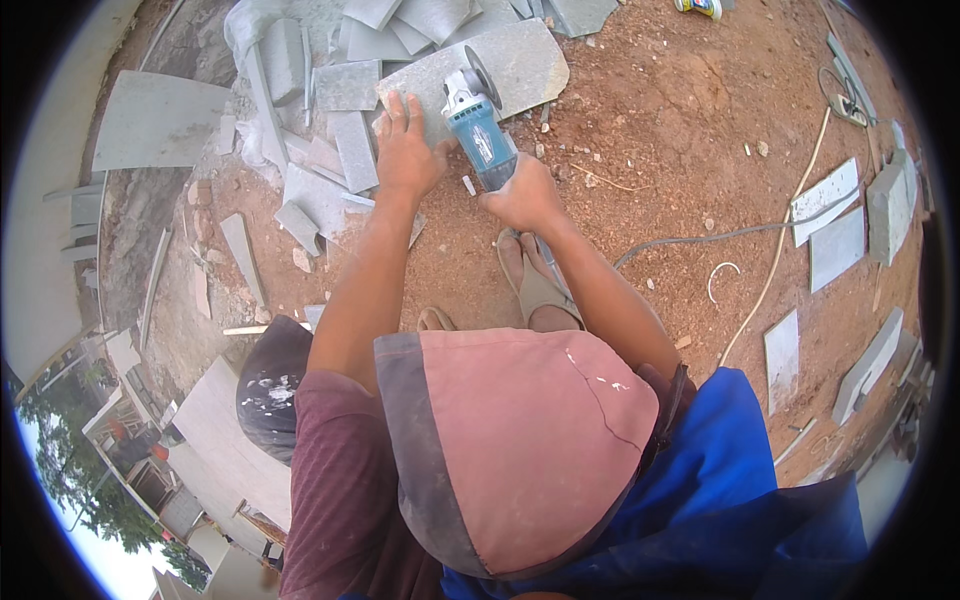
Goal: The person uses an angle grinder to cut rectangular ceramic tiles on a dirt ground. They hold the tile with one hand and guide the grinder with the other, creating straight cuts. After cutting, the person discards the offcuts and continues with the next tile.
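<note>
My right hand (520, 192) is closed around the rear body of a teal and silver angle grinder (477, 135), whose disc (483, 75) stands upright over a large pale stone slab (532, 65). My left hand (403, 155) rests with spread, extended fingers on the slab's near left edge, left of the grinder. My sandalled right foot (530, 275) is below the grinder, between my forearms. The grinder's grey cord (683, 237) runs off to the right across the dirt.
Cut stone pieces (348, 150) and white plastic sheeting (260, 150) lie top left. A power strip (848, 108) with a pale cord, loose tiles (837, 250) and a stone block (887, 205) sit on the right. A wall (50, 255) edges the far left, beside stone offcuts (240, 255).
</note>
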